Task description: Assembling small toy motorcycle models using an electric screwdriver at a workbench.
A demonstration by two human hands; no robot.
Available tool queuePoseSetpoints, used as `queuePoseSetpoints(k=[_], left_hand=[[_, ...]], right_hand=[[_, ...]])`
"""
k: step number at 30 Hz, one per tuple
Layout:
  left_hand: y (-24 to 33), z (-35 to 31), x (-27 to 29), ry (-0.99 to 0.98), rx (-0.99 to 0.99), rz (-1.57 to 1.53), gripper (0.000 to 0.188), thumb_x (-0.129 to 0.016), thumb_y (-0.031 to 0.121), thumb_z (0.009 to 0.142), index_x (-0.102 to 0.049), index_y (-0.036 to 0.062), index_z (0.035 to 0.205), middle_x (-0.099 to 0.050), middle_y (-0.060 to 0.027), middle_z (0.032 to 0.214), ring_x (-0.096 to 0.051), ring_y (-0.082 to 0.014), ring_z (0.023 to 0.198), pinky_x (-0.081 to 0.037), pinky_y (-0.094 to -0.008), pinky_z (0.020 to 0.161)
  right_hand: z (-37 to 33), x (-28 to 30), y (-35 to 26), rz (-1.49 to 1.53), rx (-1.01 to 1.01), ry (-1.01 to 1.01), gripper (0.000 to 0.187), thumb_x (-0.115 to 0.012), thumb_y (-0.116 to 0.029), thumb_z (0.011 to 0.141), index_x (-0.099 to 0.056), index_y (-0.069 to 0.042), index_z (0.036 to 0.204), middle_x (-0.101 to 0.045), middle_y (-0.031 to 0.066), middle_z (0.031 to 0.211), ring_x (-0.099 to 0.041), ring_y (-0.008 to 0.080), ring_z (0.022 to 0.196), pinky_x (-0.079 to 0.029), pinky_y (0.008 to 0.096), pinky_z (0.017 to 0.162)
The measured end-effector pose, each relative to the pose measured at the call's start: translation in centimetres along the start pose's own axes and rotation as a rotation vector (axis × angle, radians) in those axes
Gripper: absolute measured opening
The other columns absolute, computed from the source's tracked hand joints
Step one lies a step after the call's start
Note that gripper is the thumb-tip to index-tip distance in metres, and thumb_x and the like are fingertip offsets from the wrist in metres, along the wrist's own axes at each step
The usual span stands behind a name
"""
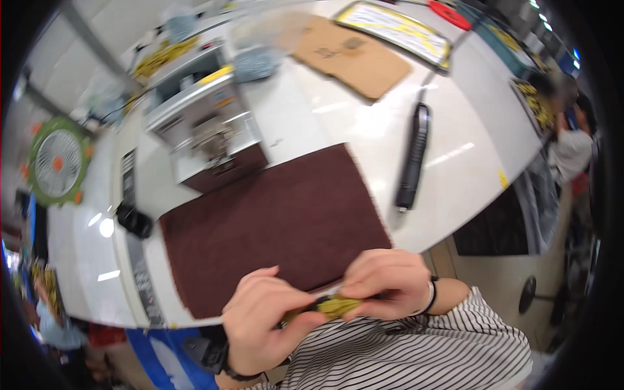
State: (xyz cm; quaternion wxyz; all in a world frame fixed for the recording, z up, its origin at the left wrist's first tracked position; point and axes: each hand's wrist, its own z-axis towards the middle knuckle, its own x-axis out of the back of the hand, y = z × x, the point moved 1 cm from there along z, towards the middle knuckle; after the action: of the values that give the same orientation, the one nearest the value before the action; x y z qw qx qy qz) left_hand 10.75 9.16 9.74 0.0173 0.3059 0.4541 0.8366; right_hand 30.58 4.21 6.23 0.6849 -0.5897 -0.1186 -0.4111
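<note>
My left hand (pixel 263 322) and my right hand (pixel 383 283) meet just below the near edge of a white table (pixel 455 130). Between their fingertips they pinch a small yellow-green part (pixel 335 305), one hand at each end. The part is blurred and partly covered by my fingers. A dark band sits on each wrist. My striped sleeve (pixel 416 351) fills the lower edge. A dark brown mat (pixel 273 221) lies on the table right above my hands.
A black pen-shaped power tool (pixel 413 156) lies right of the mat. A small metal machine (pixel 205 123) stands behind the mat. A brown cardboard sheet (pixel 354 55) and a yellow-edged card (pixel 396 29) lie at the back. A green fan (pixel 57 162) is far left. Another person (pixel 572 143) stands far right.
</note>
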Motion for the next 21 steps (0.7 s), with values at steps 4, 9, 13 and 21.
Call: queuePoseSetpoints(k=[4, 9, 13, 21], left_hand=[[-0.7, 0.3, -0.8, 0.008, 0.090, -0.160, 0.021, -0.079, 0.015, 0.069, -0.067, 0.0011, 0.078, -0.065, -0.0075, 0.070, -0.063, -0.0221, 0.062, -0.053, -0.0350, 0.070], [-0.6, 1.9, -1.1, -0.043, 0.174, -0.083, 0.010, -0.074, 0.004, 0.070, -0.066, 0.0005, 0.076, -0.063, -0.0082, 0.066, -0.062, -0.0198, 0.059, -0.046, -0.0264, 0.055], [-2.4, 2.7, -1.1, -0.072, 0.258, -0.033, 0.007, -0.071, 0.003, 0.074, -0.065, 0.0004, 0.074, -0.061, -0.0092, 0.065, -0.059, -0.0182, 0.055, -0.043, -0.0262, 0.052], [-2.7, 0.4, -2.2, -0.010, 0.175, 0.587, 0.039, -0.070, 0.021, 0.078, -0.062, 0.0070, 0.113, -0.057, -0.0155, 0.116, -0.053, -0.0324, 0.106, -0.039, -0.0421, 0.092]], right_hand=[[-0.6, -0.2, 0.7, -0.127, -0.077, 0.082, 0.044, -0.066, -0.026, 0.083, -0.052, -0.001, 0.116, -0.061, 0.0010, 0.063, -0.058, 0.0131, 0.054, -0.042, 0.0256, 0.050], [-0.8, -0.2, 1.2, -0.159, -0.099, 0.078, 0.044, -0.066, -0.027, 0.083, -0.052, -0.001, 0.117, -0.061, 0.0008, 0.062, -0.058, 0.0128, 0.053, -0.041, 0.0254, 0.050], [1.3, 2.8, 1.9, -0.150, -0.093, 0.053, 0.045, -0.066, -0.027, 0.084, -0.052, -0.001, 0.117, -0.061, 0.0006, 0.062, -0.058, 0.0125, 0.053, -0.041, 0.0253, 0.050], [11.1, 9.0, 9.4, -0.312, -0.296, -0.140, 0.074, -0.070, -0.039, 0.078, -0.038, 0.001, 0.132, -0.061, 0.0075, 0.065, -0.057, 0.0158, 0.049, -0.043, 0.0266, 0.049]])
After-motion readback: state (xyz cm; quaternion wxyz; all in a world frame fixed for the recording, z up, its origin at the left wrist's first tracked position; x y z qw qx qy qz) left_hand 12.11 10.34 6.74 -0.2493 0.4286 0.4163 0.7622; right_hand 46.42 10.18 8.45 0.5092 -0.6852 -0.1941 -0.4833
